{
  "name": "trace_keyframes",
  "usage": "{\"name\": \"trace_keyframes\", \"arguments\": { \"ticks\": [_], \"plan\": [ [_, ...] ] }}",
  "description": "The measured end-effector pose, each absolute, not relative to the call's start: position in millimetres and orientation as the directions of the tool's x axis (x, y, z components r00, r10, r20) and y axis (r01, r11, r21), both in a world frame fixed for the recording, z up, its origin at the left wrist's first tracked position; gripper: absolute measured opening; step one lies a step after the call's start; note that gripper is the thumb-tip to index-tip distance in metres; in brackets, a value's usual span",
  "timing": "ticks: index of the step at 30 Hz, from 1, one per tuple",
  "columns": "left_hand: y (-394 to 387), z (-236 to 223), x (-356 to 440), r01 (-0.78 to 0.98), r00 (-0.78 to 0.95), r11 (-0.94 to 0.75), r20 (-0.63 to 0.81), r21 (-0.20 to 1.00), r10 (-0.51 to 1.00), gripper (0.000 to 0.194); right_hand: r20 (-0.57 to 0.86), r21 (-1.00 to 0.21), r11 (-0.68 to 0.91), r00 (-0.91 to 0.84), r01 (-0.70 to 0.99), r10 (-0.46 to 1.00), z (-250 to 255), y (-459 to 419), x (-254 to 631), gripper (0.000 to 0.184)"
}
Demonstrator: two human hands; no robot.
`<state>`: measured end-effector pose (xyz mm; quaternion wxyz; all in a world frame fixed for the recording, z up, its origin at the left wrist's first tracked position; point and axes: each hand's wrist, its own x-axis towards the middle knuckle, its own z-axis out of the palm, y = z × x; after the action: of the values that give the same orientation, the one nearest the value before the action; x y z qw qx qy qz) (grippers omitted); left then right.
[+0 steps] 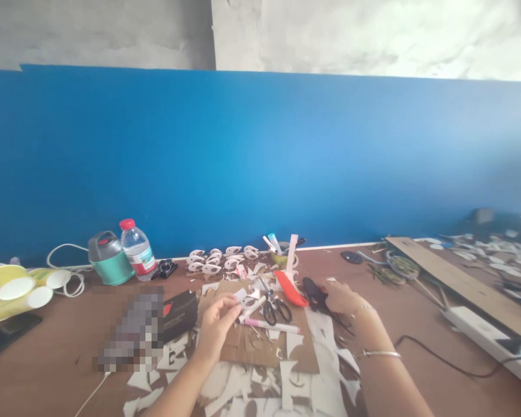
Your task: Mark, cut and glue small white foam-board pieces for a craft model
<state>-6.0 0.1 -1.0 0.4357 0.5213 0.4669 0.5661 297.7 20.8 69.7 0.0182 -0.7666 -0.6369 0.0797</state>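
Note:
My left hand [219,324] has thumb and fingers closed at the edge of a small white cut-out piece [240,294], above the cardboard sheet [234,350]. Just right of it lie black-handled scissors [276,311] and a white-and-pink marker [273,326]. My right hand [345,299] reaches over the table beside a black object [315,294], whose kind I cannot make out. Its fingers are blurred and partly hidden, so their grip does not show. An orange-red tool [292,288] with a pale strip upright behind it lies between the hands.
White scraps [226,385] cover the front. Several white cut-outs [211,263] stand by the blue partition [243,162], near a pen holder [283,256]. Left are a water bottle [138,252], a teal container [113,267] and paper cups [17,289]; right, a power strip [490,341] and wooden board [455,278].

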Motion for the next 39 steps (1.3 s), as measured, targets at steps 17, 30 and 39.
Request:
{"name": "trace_keyframes", "arguments": {
  "ticks": [17,30,39],
  "plan": [
    [-3,6,-3,-0.039,-0.099,-0.188,0.184,0.981,0.978,0.022,0.183,-0.396,0.214,-0.152,0.893,0.971,38,16,162,0.03],
    [-2,6,-3,-0.234,-0.141,-0.152,0.121,0.96,0.983,0.022,0.171,-0.87,0.164,-0.027,0.466,0.985,36,28,165,0.02],
    [-2,11,-1,-0.206,-0.094,-0.113,0.095,0.972,0.991,0.02,-0.025,-0.925,-0.007,0.042,-0.38,0.999,51,18,151,0.042]
  ]
}}
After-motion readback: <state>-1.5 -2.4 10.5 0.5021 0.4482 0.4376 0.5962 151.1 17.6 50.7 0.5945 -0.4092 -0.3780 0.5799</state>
